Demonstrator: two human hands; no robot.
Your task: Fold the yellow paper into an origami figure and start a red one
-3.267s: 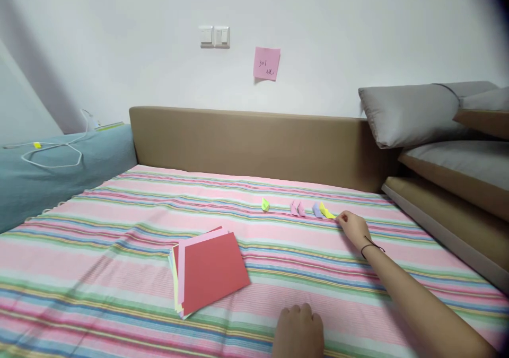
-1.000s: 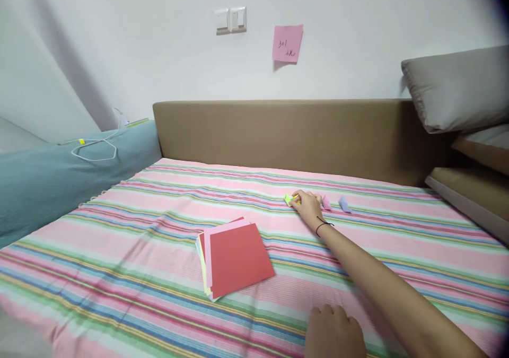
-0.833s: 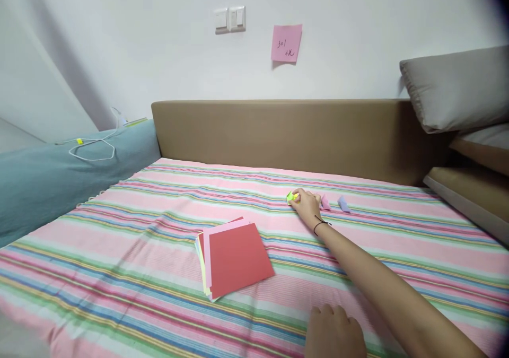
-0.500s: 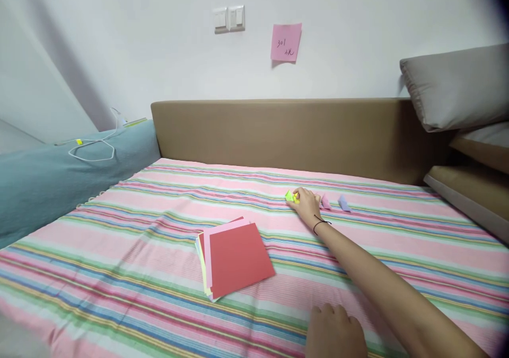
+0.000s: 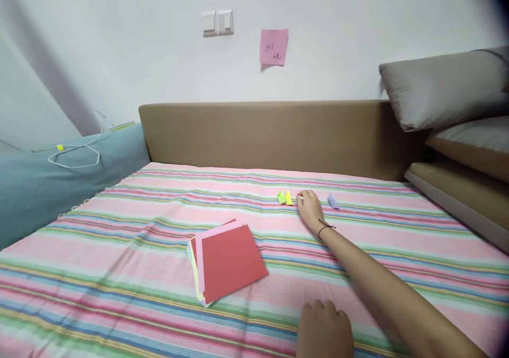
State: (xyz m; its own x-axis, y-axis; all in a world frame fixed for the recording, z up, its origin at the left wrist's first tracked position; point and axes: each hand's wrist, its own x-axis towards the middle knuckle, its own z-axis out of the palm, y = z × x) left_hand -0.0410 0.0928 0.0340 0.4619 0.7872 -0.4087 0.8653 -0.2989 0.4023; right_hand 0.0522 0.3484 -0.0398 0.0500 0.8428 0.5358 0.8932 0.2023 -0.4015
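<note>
My right hand (image 5: 310, 208), with a thin dark cord round the wrist, reaches to the far part of the striped sheet (image 5: 159, 273). Its fingers are bent together, and what they hold, if anything, is hidden. Just left of them stand a small folded yellow paper (image 5: 288, 198) and a folded green paper (image 5: 281, 197), side by side. To the right is a folded lilac paper (image 5: 333, 202). My left hand (image 5: 325, 330) rests near the bottom edge with its fingers curled under, and nothing shows in it. Left of both hands lies a fanned stack of coloured paper (image 5: 234, 262), red on top.
A brown headboard (image 5: 270, 138) closes off the far side. Grey pillows (image 5: 445, 87) and cushions are piled at the right. A white cable (image 5: 75, 164) lies on the blue bolster (image 5: 115, 156) at left. A pink note (image 5: 273, 46) hangs on the wall beside switches (image 5: 217, 23).
My right hand has left the yellow paper and shifted right, over where a pink folded paper stood, which is now hidden. My left hand stays in place. The view has turned slightly right.
</note>
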